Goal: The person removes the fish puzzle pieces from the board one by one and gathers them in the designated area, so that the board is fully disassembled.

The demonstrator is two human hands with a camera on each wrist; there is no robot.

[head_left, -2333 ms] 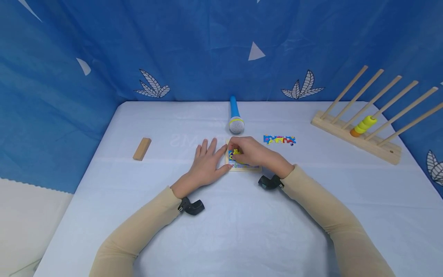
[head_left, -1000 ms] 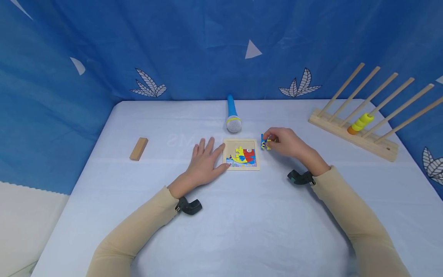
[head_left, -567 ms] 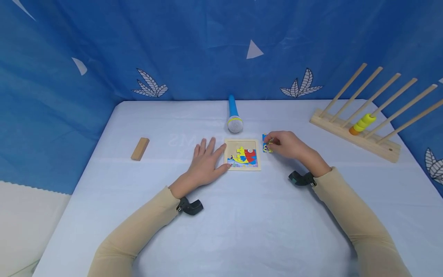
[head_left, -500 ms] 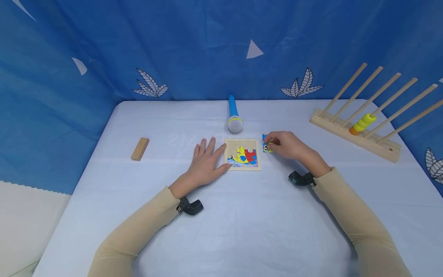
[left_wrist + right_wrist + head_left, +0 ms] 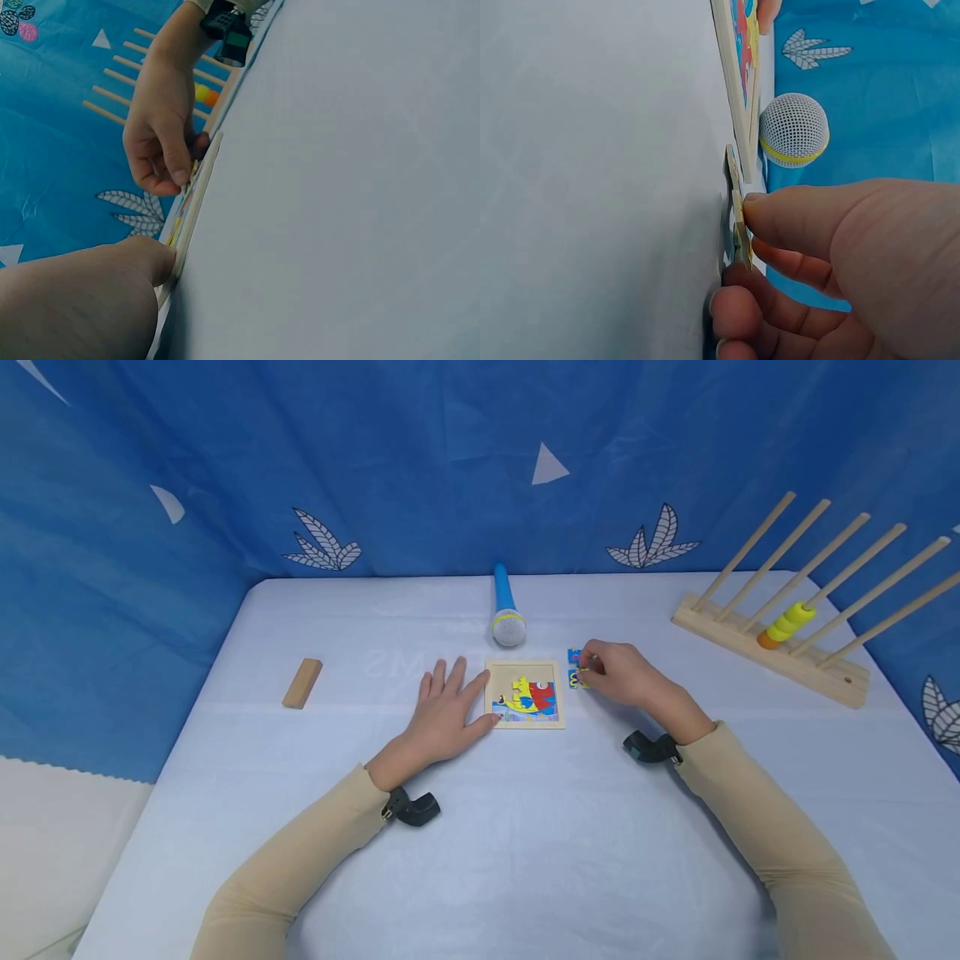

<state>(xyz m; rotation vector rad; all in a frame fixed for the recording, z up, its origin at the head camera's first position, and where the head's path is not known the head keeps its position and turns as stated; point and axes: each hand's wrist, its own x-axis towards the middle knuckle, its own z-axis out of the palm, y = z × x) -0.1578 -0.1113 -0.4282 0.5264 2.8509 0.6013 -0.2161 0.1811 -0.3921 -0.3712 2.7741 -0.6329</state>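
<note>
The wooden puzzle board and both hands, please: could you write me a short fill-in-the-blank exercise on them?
1. The left hand rests flat against the square wooden puzzle board on its ____ edge.
2. The right hand pinches a small blue and yellow ____ piece.
3. The blue toy microphone lies just ____ the board.

Missing words: left; puzzle; behind

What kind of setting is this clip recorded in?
Probably a staged tabletop recording booth, not a home: a white-covered table walled by a blue printed curtain, set with toys, namely a wooden puzzle board, a toy microphone and a peg rack.
</note>
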